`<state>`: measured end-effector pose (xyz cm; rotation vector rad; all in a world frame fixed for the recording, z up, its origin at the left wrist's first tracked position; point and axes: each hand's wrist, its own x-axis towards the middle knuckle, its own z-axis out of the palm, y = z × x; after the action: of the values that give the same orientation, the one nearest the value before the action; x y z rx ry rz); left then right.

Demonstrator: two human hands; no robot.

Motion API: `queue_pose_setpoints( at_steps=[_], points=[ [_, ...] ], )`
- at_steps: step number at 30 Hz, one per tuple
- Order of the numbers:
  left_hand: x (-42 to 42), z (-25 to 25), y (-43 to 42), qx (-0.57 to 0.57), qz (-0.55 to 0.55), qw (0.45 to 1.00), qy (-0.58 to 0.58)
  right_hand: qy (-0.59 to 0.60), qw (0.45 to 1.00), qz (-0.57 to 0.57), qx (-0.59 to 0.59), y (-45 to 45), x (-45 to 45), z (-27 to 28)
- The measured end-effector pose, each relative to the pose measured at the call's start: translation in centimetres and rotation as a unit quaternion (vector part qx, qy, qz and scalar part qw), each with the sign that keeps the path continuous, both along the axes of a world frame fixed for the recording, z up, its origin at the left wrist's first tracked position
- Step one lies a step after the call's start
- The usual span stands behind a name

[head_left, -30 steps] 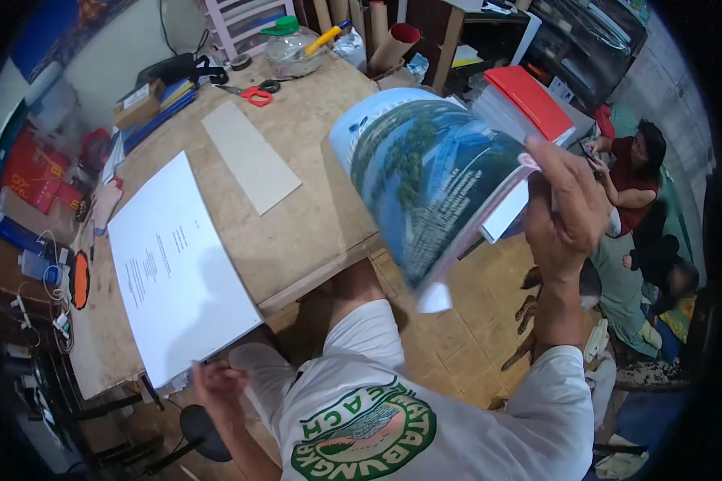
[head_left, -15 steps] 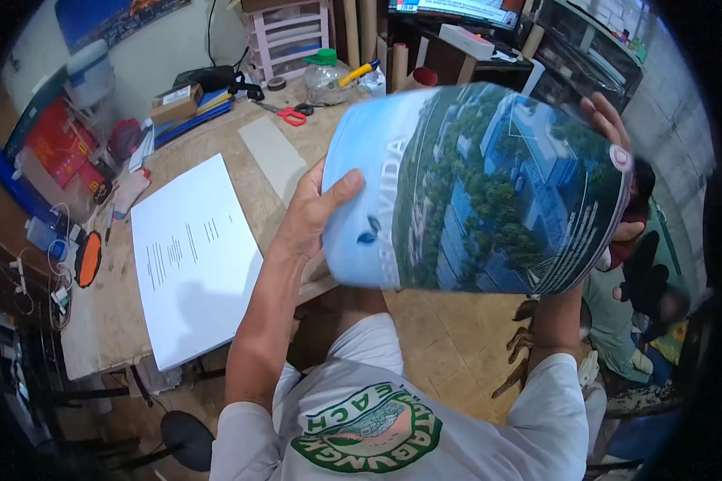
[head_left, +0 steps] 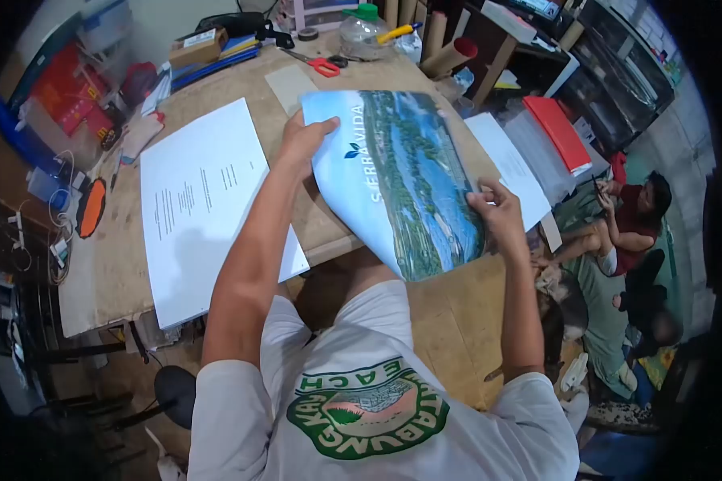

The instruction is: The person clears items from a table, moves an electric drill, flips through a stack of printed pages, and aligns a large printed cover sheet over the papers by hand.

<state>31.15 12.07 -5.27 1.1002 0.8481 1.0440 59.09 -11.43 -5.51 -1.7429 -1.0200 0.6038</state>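
A large glossy printed sheet (head_left: 409,176) with an aerial landscape picture and the words "SIERRA VIDA" is held between my two hands, over the table's front edge. My left hand (head_left: 303,140) grips its left edge, thumb lying on top. At the opposite edge, my right hand (head_left: 497,210) pinches the sheet between thumb and fingers. The near part of the sheet bends downward. Left of it, white pages with printed text (head_left: 200,192) lie on the wooden table (head_left: 112,276), partly behind my left forearm.
Red-handled scissors (head_left: 322,67), a green-capped jar (head_left: 363,34) and a small box (head_left: 197,48) are at the back. An orange piece (head_left: 92,210) lies at left. A red folder (head_left: 557,132) rests at right. Beyond it sits another person (head_left: 638,220).
The printed sheet has come down from a raised, curved position and now lies flatter, nearer the table. My right hand has moved down and left with its edge; more of the right side shows.
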Motion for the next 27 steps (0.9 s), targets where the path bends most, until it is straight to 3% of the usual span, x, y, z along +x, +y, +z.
queue_pose_setpoints(
  at_steps=[7,9,14,16,17,19,20,21,23,27],
  points=[
    [0.3,-0.9,0.1,-0.021,0.019,0.999,0.018,-0.032,0.997,-0.074,0.015,-1.4,-2.2,-2.2],
    [0.7,-0.7,-0.1,-0.029,0.012,1.000,0.001,-0.128,0.988,-0.076,0.045,-1.8,-2.4,-2.3],
    [1.0,0.2,-0.4,0.019,0.025,0.999,-0.006,-0.112,0.990,-0.065,0.052,-2.1,-2.4,-3.1],
    [1.2,0.7,-0.5,0.020,0.025,0.999,-0.010,0.013,0.993,-0.098,0.065,-2.2,-3.2,-2.0],
    [1.0,0.9,-0.5,0.024,0.027,0.999,-0.013,0.014,0.993,-0.095,0.064,-2.6,-3.1,-1.7],
    [1.1,1.9,-0.6,-0.001,0.034,0.999,-0.040,0.255,0.963,-0.059,-0.062,-3.7,-1.5,-1.1],
    [1.1,2.5,-0.5,-0.027,0.037,0.996,-0.071,0.308,0.947,-0.051,-0.078,-4.3,-0.6,-2.1],
    [0.7,3.1,-0.4,-0.029,0.041,0.996,-0.069,0.309,0.946,-0.048,-0.081,-4.2,-0.7,-1.9],
    [-0.1,4.0,-0.5,-0.179,-0.130,0.961,-0.165,0.342,0.938,-0.060,0.012,-4.6,-1.0,-1.4],
    [-0.8,3.1,-8.1,-0.193,-0.128,0.958,-0.172,0.327,0.937,-0.107,0.064,-3.7,-1.5,-1.7]
  ],
)
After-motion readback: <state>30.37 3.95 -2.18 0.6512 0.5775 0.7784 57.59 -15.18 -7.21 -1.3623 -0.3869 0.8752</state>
